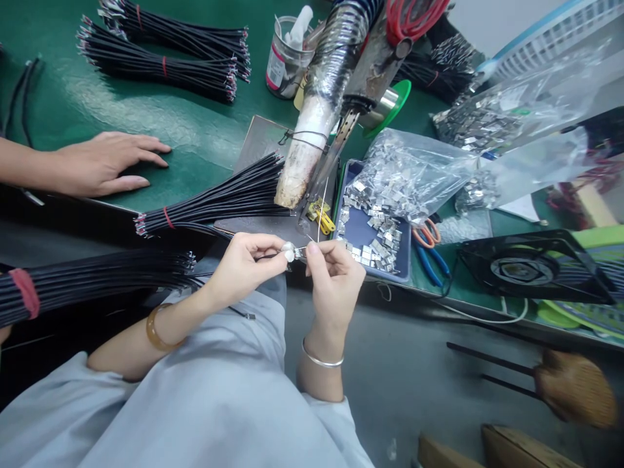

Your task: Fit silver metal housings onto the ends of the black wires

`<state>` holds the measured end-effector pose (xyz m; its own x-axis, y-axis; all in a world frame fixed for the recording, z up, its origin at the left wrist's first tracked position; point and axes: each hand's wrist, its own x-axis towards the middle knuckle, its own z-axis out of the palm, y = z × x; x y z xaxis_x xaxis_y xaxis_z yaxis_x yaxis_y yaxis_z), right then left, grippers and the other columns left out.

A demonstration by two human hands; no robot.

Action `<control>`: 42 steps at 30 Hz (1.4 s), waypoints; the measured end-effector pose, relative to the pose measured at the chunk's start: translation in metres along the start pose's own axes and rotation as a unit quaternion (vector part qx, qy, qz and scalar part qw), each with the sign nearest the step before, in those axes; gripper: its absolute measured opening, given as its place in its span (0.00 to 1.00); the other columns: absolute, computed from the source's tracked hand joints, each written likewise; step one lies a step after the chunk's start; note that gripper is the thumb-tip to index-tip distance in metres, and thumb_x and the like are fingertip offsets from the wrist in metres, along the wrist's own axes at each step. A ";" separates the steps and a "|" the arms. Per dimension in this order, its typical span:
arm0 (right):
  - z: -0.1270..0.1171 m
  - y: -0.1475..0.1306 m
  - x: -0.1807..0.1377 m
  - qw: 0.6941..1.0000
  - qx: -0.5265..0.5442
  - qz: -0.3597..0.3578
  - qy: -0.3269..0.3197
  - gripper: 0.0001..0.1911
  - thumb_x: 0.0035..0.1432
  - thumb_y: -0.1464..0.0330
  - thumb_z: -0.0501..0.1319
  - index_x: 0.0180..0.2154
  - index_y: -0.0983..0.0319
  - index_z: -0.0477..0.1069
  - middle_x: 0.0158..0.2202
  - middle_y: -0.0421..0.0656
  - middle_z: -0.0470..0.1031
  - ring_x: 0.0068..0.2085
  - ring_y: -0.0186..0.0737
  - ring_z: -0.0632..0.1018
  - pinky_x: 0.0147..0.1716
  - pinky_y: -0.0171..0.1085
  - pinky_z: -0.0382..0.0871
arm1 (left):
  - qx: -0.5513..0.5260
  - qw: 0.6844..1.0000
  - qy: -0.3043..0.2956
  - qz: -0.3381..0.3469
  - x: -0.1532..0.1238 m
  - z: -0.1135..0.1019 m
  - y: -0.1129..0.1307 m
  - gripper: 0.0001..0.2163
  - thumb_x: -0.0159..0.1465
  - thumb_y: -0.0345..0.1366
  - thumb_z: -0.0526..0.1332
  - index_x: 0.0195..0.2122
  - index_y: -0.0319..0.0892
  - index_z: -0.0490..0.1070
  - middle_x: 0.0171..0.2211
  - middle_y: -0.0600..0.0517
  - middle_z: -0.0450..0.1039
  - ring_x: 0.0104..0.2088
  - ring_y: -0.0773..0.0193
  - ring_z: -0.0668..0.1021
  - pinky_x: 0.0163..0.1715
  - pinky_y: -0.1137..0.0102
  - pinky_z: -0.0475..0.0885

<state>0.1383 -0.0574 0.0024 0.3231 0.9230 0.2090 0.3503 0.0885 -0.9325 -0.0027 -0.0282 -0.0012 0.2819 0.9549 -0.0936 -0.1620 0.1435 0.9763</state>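
Note:
My left hand, white covers on its fingertips, is closed in a pinch on the end of a black cable, mostly hidden by the fingers. A small metal connector shows at the fingertips, between my two hands. Opposite it, my right hand pinches a thin solder wire that runs down from above. The tip of a mounted soldering iron hangs just beyond my fingers, beside a wrapped fume hose. A bundle of black cables lies to the left of the hose.
A blue tray holds loose metal connectors, with a plastic bag of more over it. Pliers, a black fan and a jar stand around. Another person's hand rests at left. More cable bundles lie behind.

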 end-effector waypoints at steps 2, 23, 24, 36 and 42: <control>0.001 0.001 -0.002 0.999 0.002 -0.027 0.024 0.09 0.61 0.65 0.63 0.29 0.60 0.71 0.18 0.31 0.62 0.18 0.27 0.63 0.18 0.30 0.55 | 0.003 1.000 0.013 0.003 0.003 0.000 0.000 0.05 0.53 0.35 0.67 0.24 0.39 0.79 0.21 0.54 0.73 0.23 0.70 0.70 0.25 0.75 0.68; 0.006 0.013 0.002 0.975 -0.081 -0.205 0.035 0.09 0.63 0.76 0.62 0.32 0.58 0.67 0.48 0.47 0.84 0.45 0.41 0.86 0.45 0.43 0.86 | 0.016 0.999 0.026 -0.013 0.032 0.000 0.011 0.07 0.50 0.35 0.66 0.19 0.39 0.74 0.18 0.55 0.68 0.22 0.71 0.65 0.24 0.74 0.60; 0.006 0.013 0.002 0.976 -0.079 -0.201 0.034 0.09 0.63 0.75 0.62 0.32 0.58 0.66 0.48 0.47 0.84 0.46 0.41 0.86 0.45 0.43 0.86 | 0.013 0.999 0.028 -0.014 0.033 0.001 0.011 0.07 0.51 0.35 0.66 0.19 0.39 0.75 0.18 0.55 0.69 0.22 0.70 0.66 0.24 0.74 0.60; 0.006 0.011 0.006 0.977 -0.061 -0.201 0.040 0.08 0.62 0.77 0.63 0.33 0.59 0.69 0.48 0.45 0.84 0.47 0.40 0.86 0.47 0.41 0.86 | 0.001 0.999 0.036 -0.016 0.034 0.002 0.012 0.05 0.51 0.34 0.66 0.22 0.38 0.79 0.20 0.54 0.74 0.23 0.70 0.70 0.25 0.75 0.65; 0.004 0.008 0.005 0.978 -0.070 -0.193 0.030 0.09 0.62 0.77 0.63 0.33 0.58 0.68 0.49 0.46 0.84 0.45 0.41 0.86 0.46 0.43 0.87 | 0.003 0.999 0.033 -0.027 0.035 0.002 0.013 0.06 0.51 0.34 0.65 0.21 0.38 0.79 0.20 0.54 0.74 0.24 0.69 0.71 0.25 0.75 0.65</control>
<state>0.1386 -0.0507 -0.0050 0.1923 0.8067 0.5588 0.5713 0.3710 -0.7322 0.0064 0.0063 0.0086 0.2271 0.9609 -0.1582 -0.1424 0.1934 0.9707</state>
